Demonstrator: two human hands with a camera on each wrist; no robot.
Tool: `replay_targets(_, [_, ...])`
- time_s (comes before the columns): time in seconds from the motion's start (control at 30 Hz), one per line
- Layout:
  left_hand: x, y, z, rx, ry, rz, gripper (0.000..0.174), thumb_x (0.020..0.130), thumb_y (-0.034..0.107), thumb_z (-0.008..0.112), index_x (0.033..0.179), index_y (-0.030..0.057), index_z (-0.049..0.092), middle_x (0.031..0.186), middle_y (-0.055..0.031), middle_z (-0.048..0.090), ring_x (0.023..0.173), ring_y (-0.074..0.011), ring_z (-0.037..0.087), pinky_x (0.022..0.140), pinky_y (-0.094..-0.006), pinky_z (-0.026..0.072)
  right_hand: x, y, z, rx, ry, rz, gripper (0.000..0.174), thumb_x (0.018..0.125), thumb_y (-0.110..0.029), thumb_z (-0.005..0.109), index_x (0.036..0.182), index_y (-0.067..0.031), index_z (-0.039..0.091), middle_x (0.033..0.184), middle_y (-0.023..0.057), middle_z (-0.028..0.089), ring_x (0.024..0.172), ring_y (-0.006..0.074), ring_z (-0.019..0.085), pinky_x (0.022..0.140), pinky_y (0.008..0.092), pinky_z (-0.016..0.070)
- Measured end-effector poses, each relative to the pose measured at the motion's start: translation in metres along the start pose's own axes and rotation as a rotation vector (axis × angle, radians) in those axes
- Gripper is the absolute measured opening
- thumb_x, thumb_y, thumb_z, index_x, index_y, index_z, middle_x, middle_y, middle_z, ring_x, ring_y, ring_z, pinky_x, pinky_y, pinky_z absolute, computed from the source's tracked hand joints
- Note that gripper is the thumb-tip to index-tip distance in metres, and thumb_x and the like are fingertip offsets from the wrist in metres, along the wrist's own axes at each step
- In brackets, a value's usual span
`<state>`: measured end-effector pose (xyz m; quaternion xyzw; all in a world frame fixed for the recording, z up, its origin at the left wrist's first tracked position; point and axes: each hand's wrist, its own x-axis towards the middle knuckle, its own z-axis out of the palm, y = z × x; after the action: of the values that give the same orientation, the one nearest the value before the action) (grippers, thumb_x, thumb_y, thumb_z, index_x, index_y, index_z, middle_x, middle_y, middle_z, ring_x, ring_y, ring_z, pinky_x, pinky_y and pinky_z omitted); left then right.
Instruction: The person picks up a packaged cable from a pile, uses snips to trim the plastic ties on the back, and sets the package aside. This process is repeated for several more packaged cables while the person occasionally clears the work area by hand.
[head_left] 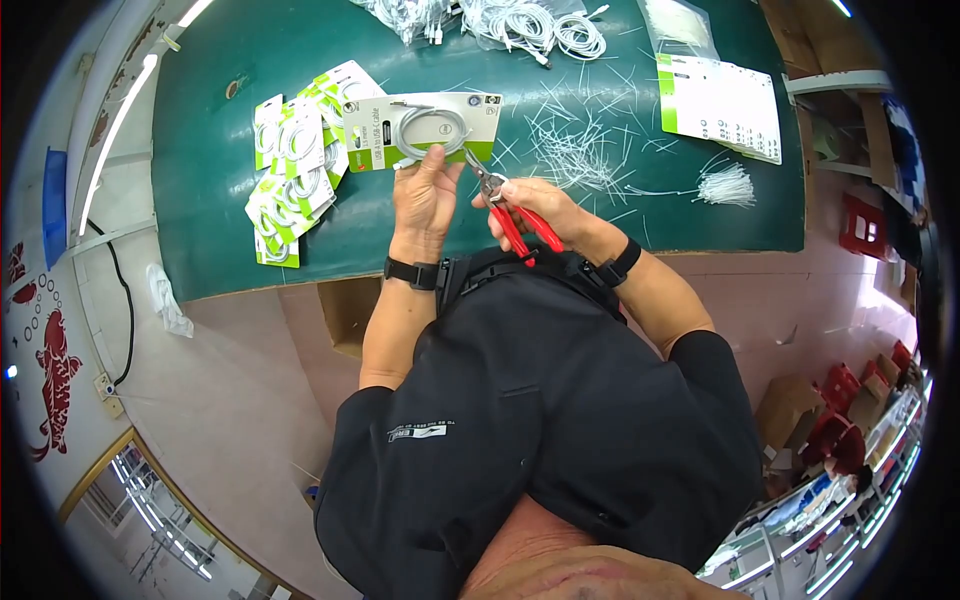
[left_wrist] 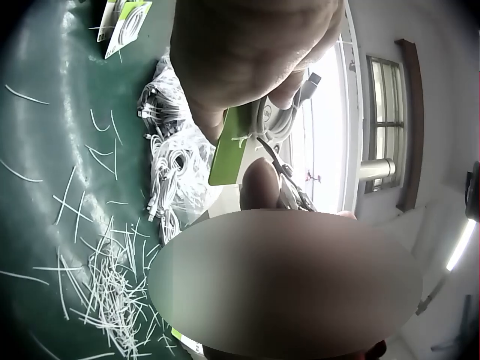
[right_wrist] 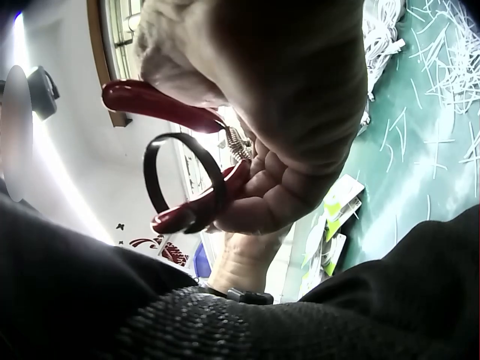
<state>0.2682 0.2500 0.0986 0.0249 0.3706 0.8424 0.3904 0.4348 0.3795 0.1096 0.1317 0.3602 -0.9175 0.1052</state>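
My left hand [head_left: 425,205] pinches a printed USB cable card [head_left: 480,115] by its lower edge, the thumb on its face. A coiled white cable [left_wrist: 277,120] lies against the card. My right hand [head_left: 550,208] grips spring-loaded hand cutters [head_left: 512,232] with red handles. Their blades point at the card's lower edge, right beside the coil and the left fingers. In the right wrist view the fingers curl round the red handles [right_wrist: 165,106], with the spring and a black loop showing between them. A blurred shape hides part of the left wrist view.
Finished-looking cable cards [head_left: 300,145] lie piled on the green table [head_left: 210,200] at left. Cut white ties [head_left: 580,155] are scattered at centre, with a tie bundle [head_left: 725,187] at right. Blank-backed cards [head_left: 720,110] are stacked behind it. Bagged cables [head_left: 520,28] sit at the back.
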Motion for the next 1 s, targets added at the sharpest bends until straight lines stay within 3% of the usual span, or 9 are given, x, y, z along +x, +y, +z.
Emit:
replay_targets(0.2, [-0.003,0.000,0.001,0.009,-0.015,-0.010,0.036,0.094,0.001,0.069,0.129,0.0070,0.060,0.125,-0.0071,0.066,0.119,-0.0249,0.062,0.103,-0.0456,0.0529,0.001,-0.002,0.002,0.035,-0.017,-0.013,0.054,0.106,-0.039,0.046,0.128,0.0083,0.056,0.092,0.0143,0.069,0.074,0.0211,0.070,0.069,0.0324,0.0584])
replay_targets(0.73, [-0.002,0.003,-0.001,0.019,0.027,0.057,0.039,0.094,-0.001,0.069,0.130,0.0063,0.059,0.124,-0.0074,0.066,0.117,-0.0226,0.064,0.098,-0.0401,0.0570,-0.005,-0.003,-0.001,-0.030,0.102,0.065,0.050,0.106,-0.039,0.047,0.120,0.0072,0.061,0.079,0.0114,0.067,0.059,0.0188,0.067,0.056,0.0295,0.0554])
replay_targets(0.87, [-0.003,0.027,-0.026,0.053,0.096,0.160,0.040,0.094,-0.002,0.068,0.132,0.0064,0.057,0.125,-0.0069,0.066,0.117,-0.0239,0.064,0.097,-0.0428,0.0566,-0.012,0.007,-0.020,-0.041,0.135,0.121,0.052,0.106,-0.042,0.046,0.119,0.0063,0.061,0.082,0.0120,0.068,0.065,0.0206,0.069,0.062,0.0323,0.0567])
replay_targets(0.9, [-0.006,0.035,-0.038,0.050,0.109,0.179,0.040,0.094,-0.002,0.068,0.132,0.0064,0.057,0.125,-0.0069,0.066,0.117,-0.0239,0.064,0.097,-0.0428,0.0566,-0.016,0.006,-0.024,0.049,0.231,0.143,0.055,0.106,-0.045,0.045,0.120,0.0057,0.061,0.085,0.0130,0.069,0.071,0.0227,0.070,0.067,0.0346,0.0572])
replay_targets(1.0, [-0.044,0.061,-0.097,0.035,0.366,0.220,0.043,0.094,-0.003,0.066,0.134,0.0073,0.055,0.128,-0.0066,0.064,0.119,-0.0258,0.063,0.097,-0.0484,0.0547,-0.020,0.009,-0.040,0.170,0.342,0.176,0.061,0.104,-0.051,0.044,0.121,0.0048,0.060,0.093,0.0152,0.071,0.083,0.0271,0.072,0.076,0.0390,0.0574])
